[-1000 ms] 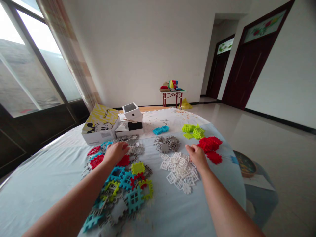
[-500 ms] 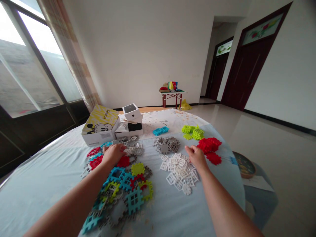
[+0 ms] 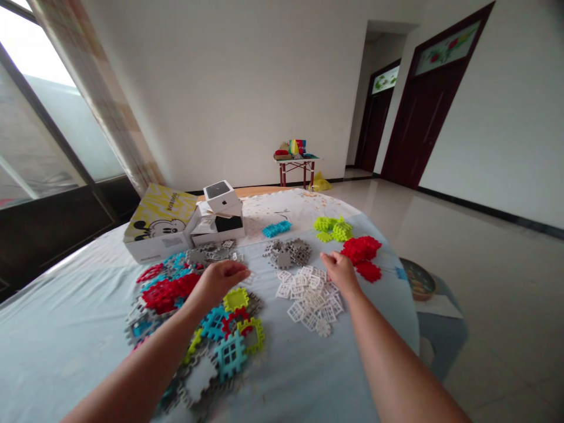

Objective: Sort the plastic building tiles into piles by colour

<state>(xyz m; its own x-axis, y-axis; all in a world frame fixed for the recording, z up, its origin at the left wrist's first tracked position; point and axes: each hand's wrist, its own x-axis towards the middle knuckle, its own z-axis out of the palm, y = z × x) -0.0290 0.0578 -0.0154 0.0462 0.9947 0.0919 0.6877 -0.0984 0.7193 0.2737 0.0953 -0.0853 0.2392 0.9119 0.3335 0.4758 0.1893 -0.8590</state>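
Note:
My left hand [image 3: 219, 280] hovers with curled fingers over a mixed pile of interlocking plastic tiles [image 3: 220, 335] in blue, red, yellow-green and grey. A small pale piece seems to sit at its fingertips, but I cannot make it out. My right hand [image 3: 336, 270] rests in a loose fist on the far edge of a pile of white tiles [image 3: 308, 299], close to a red pile [image 3: 361, 252]. What its fingers hold, if anything, is hidden.
Sorted piles of grey [image 3: 286, 254], blue [image 3: 277, 228] and yellow-green tiles [image 3: 330, 228] lie further back on the light-blue tablecloth [image 3: 66, 329]. A yellow cartoon box [image 3: 161, 220] and stacked white boxes [image 3: 220, 200] stand at the back left. A stool with a bowl [image 3: 416, 281] stands to the right.
My left hand has lifted off the mixed pile and moved right toward the middle, uncovering red tiles. My right hand stays at the white pile. The view has shifted right.

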